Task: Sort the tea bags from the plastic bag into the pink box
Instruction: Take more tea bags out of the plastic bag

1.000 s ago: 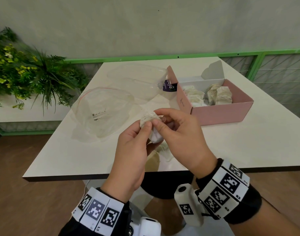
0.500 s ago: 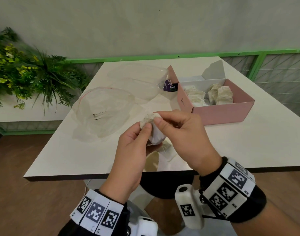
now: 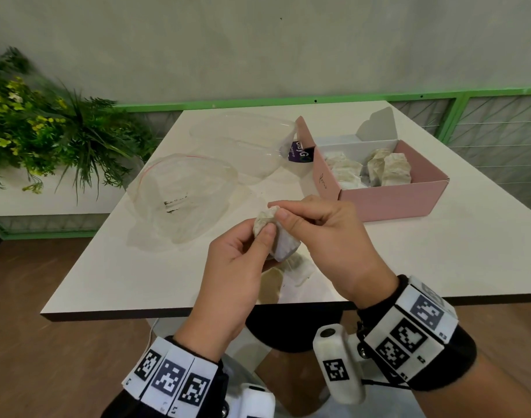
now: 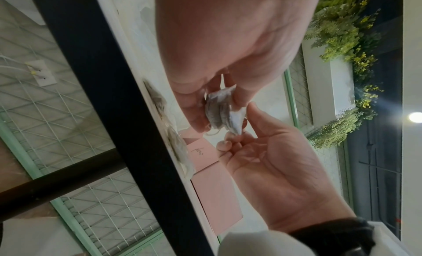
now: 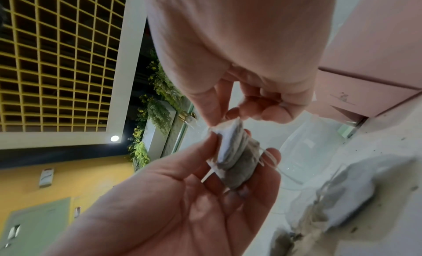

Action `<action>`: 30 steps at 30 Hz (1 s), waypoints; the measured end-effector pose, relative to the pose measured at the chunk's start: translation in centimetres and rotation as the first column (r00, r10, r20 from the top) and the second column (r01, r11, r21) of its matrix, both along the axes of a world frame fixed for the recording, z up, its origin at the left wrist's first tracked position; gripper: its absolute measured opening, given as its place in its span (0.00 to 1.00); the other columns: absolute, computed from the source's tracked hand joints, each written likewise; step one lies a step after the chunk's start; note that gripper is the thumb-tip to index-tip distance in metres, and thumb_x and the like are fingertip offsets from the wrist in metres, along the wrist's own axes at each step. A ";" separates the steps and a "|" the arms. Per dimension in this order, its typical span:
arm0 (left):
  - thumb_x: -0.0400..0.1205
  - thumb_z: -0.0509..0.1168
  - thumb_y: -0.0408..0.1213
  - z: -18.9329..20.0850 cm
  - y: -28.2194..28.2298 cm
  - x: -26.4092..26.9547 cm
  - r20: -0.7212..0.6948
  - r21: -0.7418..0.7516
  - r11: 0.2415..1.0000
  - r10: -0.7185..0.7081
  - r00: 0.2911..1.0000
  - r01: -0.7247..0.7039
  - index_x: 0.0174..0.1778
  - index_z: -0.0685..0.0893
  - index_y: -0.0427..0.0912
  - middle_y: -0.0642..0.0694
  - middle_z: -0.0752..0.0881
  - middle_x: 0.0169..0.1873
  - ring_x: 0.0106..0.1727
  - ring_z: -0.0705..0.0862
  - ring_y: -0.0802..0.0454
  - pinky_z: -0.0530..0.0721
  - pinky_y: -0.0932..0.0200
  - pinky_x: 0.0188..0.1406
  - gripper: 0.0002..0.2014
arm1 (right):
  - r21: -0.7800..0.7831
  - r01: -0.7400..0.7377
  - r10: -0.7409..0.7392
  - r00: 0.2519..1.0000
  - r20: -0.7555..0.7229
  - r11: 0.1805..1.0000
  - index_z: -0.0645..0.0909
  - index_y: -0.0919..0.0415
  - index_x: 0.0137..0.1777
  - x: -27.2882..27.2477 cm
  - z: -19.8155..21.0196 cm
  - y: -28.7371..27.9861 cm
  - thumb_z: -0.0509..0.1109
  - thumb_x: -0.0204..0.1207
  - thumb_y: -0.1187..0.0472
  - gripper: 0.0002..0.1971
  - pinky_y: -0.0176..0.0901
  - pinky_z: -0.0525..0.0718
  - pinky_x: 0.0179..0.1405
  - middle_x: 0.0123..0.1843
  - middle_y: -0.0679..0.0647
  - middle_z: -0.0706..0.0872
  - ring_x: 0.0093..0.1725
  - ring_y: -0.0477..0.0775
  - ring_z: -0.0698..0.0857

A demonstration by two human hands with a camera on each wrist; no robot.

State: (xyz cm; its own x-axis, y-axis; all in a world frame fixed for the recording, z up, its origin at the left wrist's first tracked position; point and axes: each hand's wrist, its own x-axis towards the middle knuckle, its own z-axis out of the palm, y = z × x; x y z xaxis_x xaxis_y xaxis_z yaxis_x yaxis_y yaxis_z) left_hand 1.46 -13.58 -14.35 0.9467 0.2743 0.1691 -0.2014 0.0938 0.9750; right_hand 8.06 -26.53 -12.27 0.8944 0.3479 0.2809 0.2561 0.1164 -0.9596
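Tea bags, small off-white paper sachets wound with thin white string (image 3: pixel 273 236), sit as a little bundle between my two hands above the near edge of the white table (image 3: pixel 439 260). My left hand (image 3: pixel 237 267) cradles the bundle from below, thumb pressed on its upper corner. My right hand (image 3: pixel 324 233) pinches the top edge between thumb and forefinger; the other fingers curl loosely beneath. The right wrist view shows loose string trailing off the far side of the bundle.

Judgement on the step in hand: the bundle is being tidied or separated before placement. I would keep the left hand as the steady support, work the string free with light pinches only, since the paper looks thin enough to tear, then carry the piece to the open pink cardboard box (image 3: pixel 388 203), which lies to the right and already holds several sachets. More sachets lie on the table just under my hands. The clear plastic zip bag (image 3: pixel 180 200) rests flattened to the left.

Against the frame a second ago, the bundle sits slightly lower and my right thumb and forefinger have drawn closer over its top; box and plastic bag are unchanged.
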 end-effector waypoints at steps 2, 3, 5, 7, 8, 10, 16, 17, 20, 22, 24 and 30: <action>0.88 0.65 0.38 0.1 0.0 0.0 0.018 0.012 1.000 0.016 1.000 -0.016 0.55 0.93 0.40 0.43 0.94 0.45 0.47 0.92 0.51 0.90 0.59 0.48 0.11 | -0.052 -0.011 0.013 0.999 0.048 0.999 0.92 0.61 0.57 -0.2 -0.1 0.2 0.72 0.81 0.67 0.09 0.40 0.85 0.60 0.47 0.64 0.88 0.53 0.53 0.89; 0.88 0.65 0.38 0.2 -0.1 0.0 0.027 0.006 1.000 0.027 0.999 -0.027 0.54 0.93 0.40 0.46 0.94 0.42 0.43 0.90 0.57 0.88 0.63 0.45 0.11 | -0.076 -0.017 0.022 0.997 0.069 0.997 0.91 0.61 0.58 -0.3 -0.2 0.2 0.71 0.82 0.66 0.09 0.42 0.84 0.62 0.47 0.66 0.87 0.54 0.55 0.88; 0.87 0.66 0.37 0.4 -0.1 0.0 0.040 -0.010 0.999 0.051 0.998 -0.050 0.51 0.93 0.39 0.50 0.91 0.36 0.35 0.85 0.63 0.84 0.67 0.40 0.10 | -0.119 -0.021 0.031 0.996 0.081 0.993 0.89 0.59 0.64 -0.3 -0.2 0.4 0.71 0.82 0.65 0.12 0.45 0.84 0.60 0.50 0.66 0.85 0.51 0.57 0.86; 0.87 0.66 0.35 0.4 -0.1 0.0 0.038 -0.012 0.997 0.071 0.997 -0.071 0.50 0.92 0.37 0.53 0.88 0.31 0.32 0.82 0.65 0.82 0.68 0.36 0.10 | -0.158 -0.003 0.019 0.995 0.099 0.987 0.87 0.54 0.68 -0.2 -0.3 0.3 0.74 0.80 0.63 0.16 0.43 0.83 0.50 0.49 0.59 0.83 0.43 0.55 0.81; 0.87 0.66 0.35 0.3 0.0 0.0 0.034 -0.014 0.997 0.079 0.996 -0.078 0.50 0.92 0.36 0.55 0.87 0.29 0.31 0.82 0.65 0.82 0.69 0.36 0.10 | -0.177 0.015 0.006 0.993 0.116 0.984 0.87 0.52 0.67 -0.1 -0.4 0.3 0.76 0.79 0.62 0.17 0.40 0.80 0.46 0.49 0.55 0.83 0.42 0.52 0.79; 0.87 0.66 0.35 0.2 0.2 0.0 0.021 -0.043 0.996 0.085 0.996 -0.084 0.52 0.93 0.38 0.53 0.91 0.33 0.34 0.86 0.64 0.84 0.67 0.38 0.09 | -0.186 0.029 -0.007 0.993 0.119 0.982 0.90 0.50 0.62 0.0 -0.5 0.1 0.77 0.78 0.62 0.14 0.41 0.81 0.45 0.52 0.51 0.88 0.45 0.49 0.83; 0.84 0.69 0.33 0.2 0.7 -0.3 0.001 -0.057 0.992 0.111 0.994 -0.110 0.57 0.92 0.42 0.47 0.94 0.39 0.39 0.89 0.59 0.86 0.64 0.40 0.09 | -0.102 -0.099 0.099 0.995 -0.006 0.990 0.89 0.64 0.62 -0.1 -0.7 -0.2 0.74 0.80 0.67 0.12 0.58 0.88 0.62 0.54 0.54 0.94 0.57 0.57 0.91; 0.84 0.70 0.32 0.3 0.7 -0.2 -0.002 -0.055 0.991 0.120 0.993 -0.120 0.60 0.91 0.45 0.43 0.94 0.42 0.41 0.90 0.57 0.87 0.64 0.39 0.11 | -0.075 -0.123 0.120 0.992 -0.051 0.990 0.89 0.65 0.62 -0.1 -0.6 -0.3 0.73 0.81 0.68 0.12 0.58 0.88 0.63 0.54 0.57 0.94 0.57 0.58 0.92; 0.82 0.72 0.30 0.4 1.0 0.0 -0.016 -0.079 0.985 0.151 0.988 -0.152 0.72 0.82 0.51 0.31 0.91 0.46 0.43 0.91 0.52 0.87 0.63 0.37 0.23 | -0.037 -0.196 0.188 0.971 -0.148 0.980 0.89 0.71 0.56 -0.3 -0.8 -0.4 0.72 0.81 0.67 0.08 0.58 0.88 0.61 0.51 0.64 0.93 0.53 0.61 0.92; 0.81 0.73 0.32 0.4 1.0 -0.1 -0.020 -0.084 0.983 0.162 0.987 -0.163 0.75 0.79 0.51 0.32 0.92 0.44 0.41 0.90 0.53 0.87 0.64 0.37 0.26 | -0.031 -0.183 0.176 0.974 -0.143 0.983 0.89 0.73 0.50 -0.4 -1.1 -0.3 0.73 0.81 0.68 0.07 0.60 0.88 0.58 0.48 0.68 0.92 0.48 0.61 0.91; 0.82 0.73 0.33 0.2 1.1 -0.1 -0.009 -0.067 0.980 0.188 0.982 -0.188 0.74 0.79 0.51 0.42 0.93 0.40 0.40 0.90 0.56 0.86 0.65 0.39 0.24 | 0.008 -0.112 0.112 0.985 -0.130 0.994 0.87 0.72 0.46 -0.3 -1.2 -0.1 0.73 0.80 0.69 0.05 0.63 0.87 0.54 0.45 0.71 0.90 0.43 0.62 0.88; 0.83 0.70 0.39 -1.6 2.6 -0.1 0.076 0.439 0.827 0.356 0.932 -0.352 0.61 0.85 0.56 0.62 0.87 0.52 0.58 0.83 0.59 0.81 0.59 0.55 0.12 | 0.382 0.062 0.075 0.940 -0.333 0.922 0.82 0.72 0.43 0.6 -1.5 -1.3 0.72 0.69 0.69 0.06 0.52 0.82 0.47 0.46 0.70 0.82 0.46 0.64 0.81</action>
State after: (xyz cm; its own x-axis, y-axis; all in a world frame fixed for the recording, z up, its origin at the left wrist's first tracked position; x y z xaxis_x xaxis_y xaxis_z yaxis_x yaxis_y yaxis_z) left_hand 1.35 -11.01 -15.95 0.8012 0.4897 0.3440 -0.1299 -0.4188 0.8987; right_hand 8.69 -27.81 -13.77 0.9566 0.2810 0.0776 -0.0739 0.4911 -0.8680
